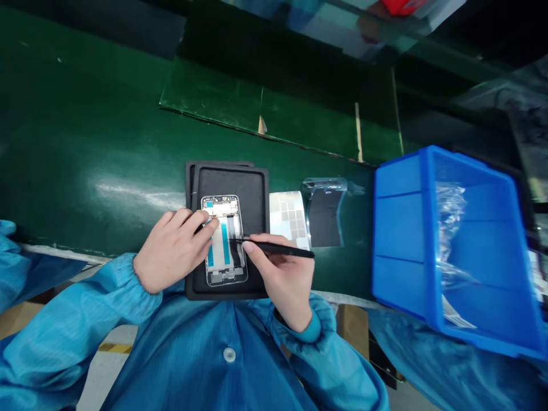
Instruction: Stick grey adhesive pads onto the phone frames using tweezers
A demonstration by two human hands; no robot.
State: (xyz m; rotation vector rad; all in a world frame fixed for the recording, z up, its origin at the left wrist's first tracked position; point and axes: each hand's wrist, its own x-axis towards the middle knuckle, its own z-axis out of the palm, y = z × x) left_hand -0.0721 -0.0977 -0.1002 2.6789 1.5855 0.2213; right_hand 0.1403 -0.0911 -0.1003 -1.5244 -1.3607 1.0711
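Observation:
An opened phone frame (218,245) with blue strips and a dark ribbon lies on a black tray (252,188), which is stacked on another. My left hand (175,248) rests over the phone's left side, fingertips pressing near its upper board; its fingers are together, and whether they pinch anything small is hidden. Black tweezers (286,249) are held in my right hand (285,274), their tips touching or just above the dark ribbon at the phone's middle.
Right of the tray lie a sheet with pale square stickers (293,220) and a dark sheet in clear film (325,217). Farther right stands a blue bin (402,240) with clear plastic inside. A raised green ledge (299,125) runs behind. Another person's blue sleeve (12,262) shows at left.

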